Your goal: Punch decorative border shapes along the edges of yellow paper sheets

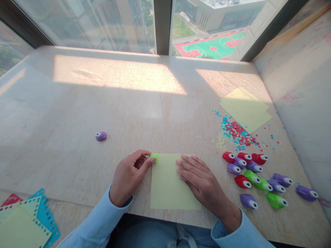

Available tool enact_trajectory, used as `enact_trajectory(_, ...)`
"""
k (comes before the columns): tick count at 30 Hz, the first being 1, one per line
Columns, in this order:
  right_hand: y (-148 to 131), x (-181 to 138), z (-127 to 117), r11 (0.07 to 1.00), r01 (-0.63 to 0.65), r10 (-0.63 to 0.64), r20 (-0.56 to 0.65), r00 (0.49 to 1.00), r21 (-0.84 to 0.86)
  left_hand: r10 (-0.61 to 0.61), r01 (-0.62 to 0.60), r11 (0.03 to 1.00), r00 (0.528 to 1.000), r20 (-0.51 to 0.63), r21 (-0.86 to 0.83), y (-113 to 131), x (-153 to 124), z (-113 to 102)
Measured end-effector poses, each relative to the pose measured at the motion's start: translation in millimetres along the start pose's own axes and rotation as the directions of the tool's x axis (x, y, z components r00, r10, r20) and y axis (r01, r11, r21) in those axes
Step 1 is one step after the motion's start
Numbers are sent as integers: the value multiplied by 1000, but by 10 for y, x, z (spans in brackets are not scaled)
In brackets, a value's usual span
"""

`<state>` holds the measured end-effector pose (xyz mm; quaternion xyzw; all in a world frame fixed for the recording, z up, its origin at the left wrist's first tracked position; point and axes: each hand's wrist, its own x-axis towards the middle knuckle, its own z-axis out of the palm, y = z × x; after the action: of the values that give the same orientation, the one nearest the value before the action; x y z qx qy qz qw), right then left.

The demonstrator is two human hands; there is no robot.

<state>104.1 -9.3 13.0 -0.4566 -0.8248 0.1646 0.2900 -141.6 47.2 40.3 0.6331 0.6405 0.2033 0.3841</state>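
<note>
A pale yellow paper sheet [169,187] lies on the marble table [103,103] right in front of me. My left hand [129,175] is closed around a small green paper punch [154,157] at the sheet's top left corner, thumb and fingers pinching it. My right hand [199,179] lies flat with fingers stretched out on the right side of the sheet, pressing it down.
A lone purple punch [100,136] sits to the left. Several red, purple and green punches [258,179] cluster at right, beside scattered confetti [236,132] and more yellow paper [245,109]. Punched coloured sheets [26,217] lie at lower left. A wall rises at right.
</note>
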Motion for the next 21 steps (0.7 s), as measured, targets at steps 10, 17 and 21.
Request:
enact_trajectory(10,-9,7,-6,1000,-9,9,-7,1000,5,-1,1,1000,1000,-14,6,-18,0,16)
enact_trajectory(17,-1,2,-1,1000,-6,6,-5,1000,3,5,-5,1000,1000,-2,27,-15,0,11)
enact_trajectory(21,-6,7,-1,1000,-15,15,-14,1000,9,11,-11,1000,1000,-2,26,2,2,6)
